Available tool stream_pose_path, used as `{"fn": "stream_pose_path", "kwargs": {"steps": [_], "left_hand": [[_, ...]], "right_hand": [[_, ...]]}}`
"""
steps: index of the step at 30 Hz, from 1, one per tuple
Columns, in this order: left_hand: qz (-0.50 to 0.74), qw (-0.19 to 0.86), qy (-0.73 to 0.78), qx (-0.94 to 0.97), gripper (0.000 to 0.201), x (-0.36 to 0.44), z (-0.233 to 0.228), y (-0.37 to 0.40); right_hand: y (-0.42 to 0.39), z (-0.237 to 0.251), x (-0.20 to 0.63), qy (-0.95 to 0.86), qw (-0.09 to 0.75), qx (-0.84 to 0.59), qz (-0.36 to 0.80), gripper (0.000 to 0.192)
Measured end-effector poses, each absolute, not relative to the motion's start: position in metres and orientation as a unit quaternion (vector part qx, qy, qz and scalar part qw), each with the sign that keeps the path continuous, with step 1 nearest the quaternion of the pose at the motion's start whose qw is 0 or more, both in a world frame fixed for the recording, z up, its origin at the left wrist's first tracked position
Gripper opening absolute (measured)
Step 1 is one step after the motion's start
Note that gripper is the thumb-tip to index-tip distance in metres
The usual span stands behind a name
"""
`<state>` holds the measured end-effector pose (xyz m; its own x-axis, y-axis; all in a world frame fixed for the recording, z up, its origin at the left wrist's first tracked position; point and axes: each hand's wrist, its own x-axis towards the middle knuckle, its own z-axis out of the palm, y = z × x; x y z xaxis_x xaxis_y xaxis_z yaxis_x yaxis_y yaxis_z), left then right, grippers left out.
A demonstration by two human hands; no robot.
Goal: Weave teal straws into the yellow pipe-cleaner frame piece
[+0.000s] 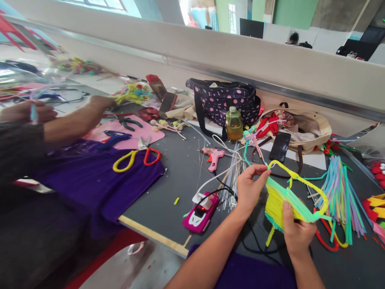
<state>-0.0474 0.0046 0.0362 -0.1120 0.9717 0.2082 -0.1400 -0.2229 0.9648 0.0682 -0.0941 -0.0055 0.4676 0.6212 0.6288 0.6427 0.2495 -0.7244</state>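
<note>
Now we see the right hand (296,233) grasping the lower part of a yellow and green pipe-cleaner piece (281,202) above the dark table (177,176), and the left hand (249,186) pinches its upper end near a yellow loop. Just beside it, on the right, lies a bundle of pastel pipe cleaners (341,192). To the left is a pink car-shaped object (201,212), farther a pink glue gun (214,157). At the far left, another person's arm (75,118) reaches over purple cloth (99,180).

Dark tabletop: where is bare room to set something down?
Barest patch: the dark tabletop between the scissors on the purple cloth, the pink glue gun and the pink toy car. Crowded around both hands and to their right, with pipe cleaners and cables.
</note>
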Motion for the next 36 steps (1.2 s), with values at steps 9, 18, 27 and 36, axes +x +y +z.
{"fn": "stream_pose_path", "kwargs": {"steps": [9, 18, 27, 36], "left_hand": [[0.61, 0.508, 0.417, 0.442, 0.018, -0.046, 0.037, 0.005], [0.6, 0.567, 0.408, 0.39, 0.02, -0.047, 0.045, 0.004], [0.544, 0.699, 0.36, 0.293, 0.023, -0.051, 0.044, 0.011], [0.449, 0.835, 0.251, 0.197, 0.024, -0.057, 0.046, 0.014]], "right_hand": [[-0.093, 0.012, 0.063, -0.573, 0.598, -0.559, -0.029, 0.005], [-0.092, 0.015, 0.061, -0.578, 0.593, -0.559, -0.037, 0.003], [-0.093, 0.01, 0.061, -0.541, 0.616, -0.572, 0.004, 0.006], [-0.094, 0.004, 0.062, -0.392, 0.661, -0.621, 0.156, 0.023]]}}
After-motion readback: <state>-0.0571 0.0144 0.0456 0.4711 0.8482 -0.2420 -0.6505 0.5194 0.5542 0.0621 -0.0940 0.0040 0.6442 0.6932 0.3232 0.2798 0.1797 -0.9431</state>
